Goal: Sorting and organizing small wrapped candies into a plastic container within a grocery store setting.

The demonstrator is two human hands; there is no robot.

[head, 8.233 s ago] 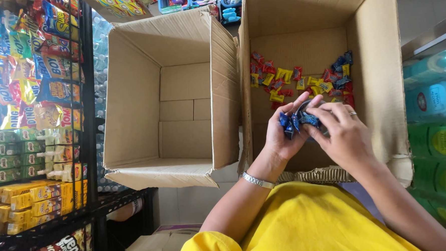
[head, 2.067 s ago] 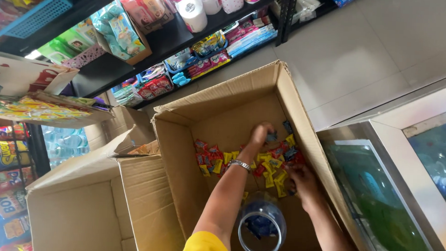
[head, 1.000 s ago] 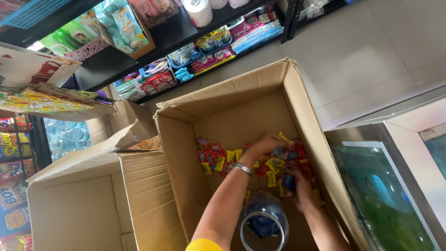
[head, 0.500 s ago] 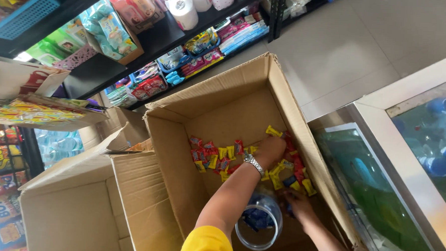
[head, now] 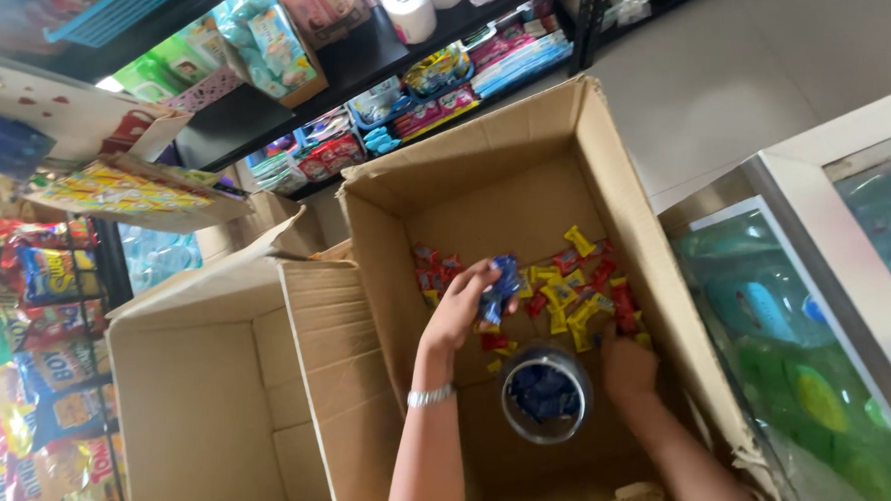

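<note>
My left hand (head: pixel 460 311) is raised inside an open cardboard box (head: pixel 608 188) and is shut on a few blue wrapped candies (head: pixel 500 283). Below it stands a clear round jar (head: pixel 546 395) with blue candies inside. My right hand (head: pixel 629 367) rests low in the box, beside the jar and against a pile of loose red, yellow and blue wrapped candies (head: pixel 574 286) on the box floor. Whether the right hand holds anything I cannot tell.
A second open cardboard box (head: pixel 208 410) stands to the left. Dark shelves (head: pixel 272 93) behind hold packaged goods and paper rolls. Snack packets (head: pixel 20 362) hang at far left. A glass-topped chest (head: pixel 821 357) borders the right side.
My left hand has lifted out of the candy pile with blue candies in it and come over toward the jar. My right hand has moved closer to the jar.
</note>
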